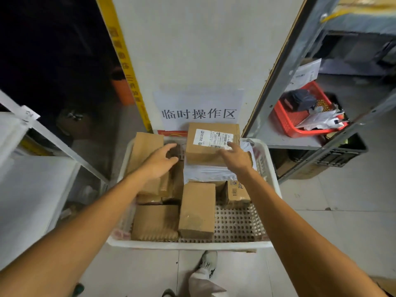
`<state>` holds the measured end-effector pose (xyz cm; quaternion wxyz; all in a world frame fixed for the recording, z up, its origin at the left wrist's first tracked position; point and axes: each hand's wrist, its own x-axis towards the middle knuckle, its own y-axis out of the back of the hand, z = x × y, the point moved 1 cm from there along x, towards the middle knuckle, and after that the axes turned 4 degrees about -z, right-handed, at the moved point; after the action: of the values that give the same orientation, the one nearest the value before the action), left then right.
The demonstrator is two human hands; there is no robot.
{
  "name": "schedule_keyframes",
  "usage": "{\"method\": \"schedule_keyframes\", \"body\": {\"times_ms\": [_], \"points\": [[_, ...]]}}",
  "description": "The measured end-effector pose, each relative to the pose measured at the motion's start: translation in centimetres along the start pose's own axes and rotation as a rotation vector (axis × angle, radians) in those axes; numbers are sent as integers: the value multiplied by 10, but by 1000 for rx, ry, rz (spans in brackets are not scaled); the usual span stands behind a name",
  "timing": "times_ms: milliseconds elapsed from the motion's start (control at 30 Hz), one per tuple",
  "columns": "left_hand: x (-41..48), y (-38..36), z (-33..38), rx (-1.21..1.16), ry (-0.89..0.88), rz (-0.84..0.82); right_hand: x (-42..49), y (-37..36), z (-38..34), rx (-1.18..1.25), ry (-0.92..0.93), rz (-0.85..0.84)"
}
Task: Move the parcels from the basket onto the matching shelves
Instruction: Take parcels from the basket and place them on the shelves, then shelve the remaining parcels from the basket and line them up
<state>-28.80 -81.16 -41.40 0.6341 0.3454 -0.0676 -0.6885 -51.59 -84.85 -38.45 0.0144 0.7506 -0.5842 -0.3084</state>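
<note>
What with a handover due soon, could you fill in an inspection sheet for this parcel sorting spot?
Surface: tiled floor; the white basket stands on it.
Job's things: cardboard boxes fill most of the white basket; a labelled box lies on a grey bag at the far end.
Clutter: red basket of bags and papers; black crate below it.
Hands: left hand open above the boxes; right hand open, fingers on the labelled box.
Cables: nothing seen.
Surroundings: metal shelves on both sides; paper sign on the wall.
</note>
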Motion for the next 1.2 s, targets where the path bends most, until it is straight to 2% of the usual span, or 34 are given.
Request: {"method": "schedule_keyframes", "body": {"times_ms": [133, 367, 533, 633, 800, 933, 1100, 1200], "points": [[-41, 52, -5, 95, -62, 28, -37, -32, -39, -114, 104, -185], [-89, 114, -27, 198, -42, 58, -68, -85, -87, -201, 223, -286], [-79, 125, -47, 170, -47, 64, -48, -110, -94, -226, 214, -322], [-56, 126, -71, 165, 19, 43, -15, -130, -87, -212, 219, -381], [-8, 108, -113, 117, 120, -37, 48, -161, -53, -78, 32, -381], [25, 85, -144, -30, 151, -117, 87, -187, -26, 20, -101, -379], [42, 76, -166, -266, 219, -36, 100, -217, -2, 299, -265, -348], [42, 78, -174, -320, 289, -54, 104, -225, 5, 346, -254, -376]]}}
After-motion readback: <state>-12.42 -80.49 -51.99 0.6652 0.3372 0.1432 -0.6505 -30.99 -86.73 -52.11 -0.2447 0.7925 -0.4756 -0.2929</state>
